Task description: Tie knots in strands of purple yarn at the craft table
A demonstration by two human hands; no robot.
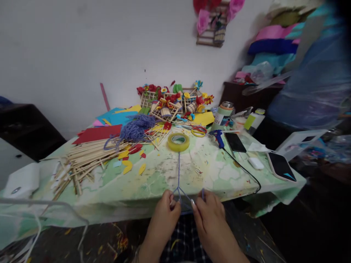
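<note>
At the near table edge my left hand (165,215) and my right hand (208,213) are both pinched on strands of purple yarn (178,171). The strands run taut from my fingers across the table to a yellow tape roll (178,142). Near my fingers the yarn splits into a few strands. A loose heap of the same purple yarn (135,128) lies farther back, left of the tape roll.
The table (214,171) has a green patterned cover. Wooden sticks (87,157), coloured paper sheets (98,133), small stick-and-flower crafts (172,100), scissors (197,130), a blue glue gun (218,137) with its cord, and two phones (281,166) lie on it.
</note>
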